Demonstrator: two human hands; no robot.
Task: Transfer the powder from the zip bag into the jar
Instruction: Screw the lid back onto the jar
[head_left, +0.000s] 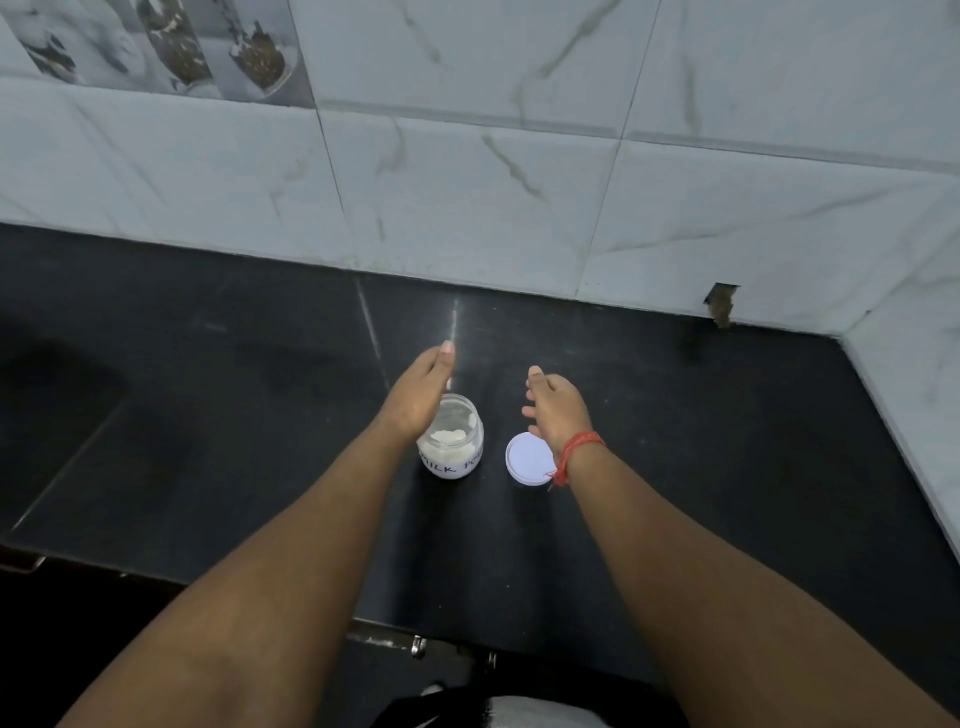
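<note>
A small clear jar (453, 441) stands open on the black counter, holding white powder and bearing a white label with handwriting. Its white round lid (529, 459) lies flat on the counter just to the right. My left hand (418, 395) hovers over the jar's left rim with fingers straight and together, holding nothing. My right hand (558, 408) hangs above the lid's far edge, fingers loosely apart and empty; a red thread is tied round its wrist. No zip bag shows anywhere in view.
The black counter (701, 441) runs back to a white marble-tiled wall (467, 182), which turns a corner at the right. A dark sunken area (47, 395) lies at far left. The counter's front edge passes under my forearms.
</note>
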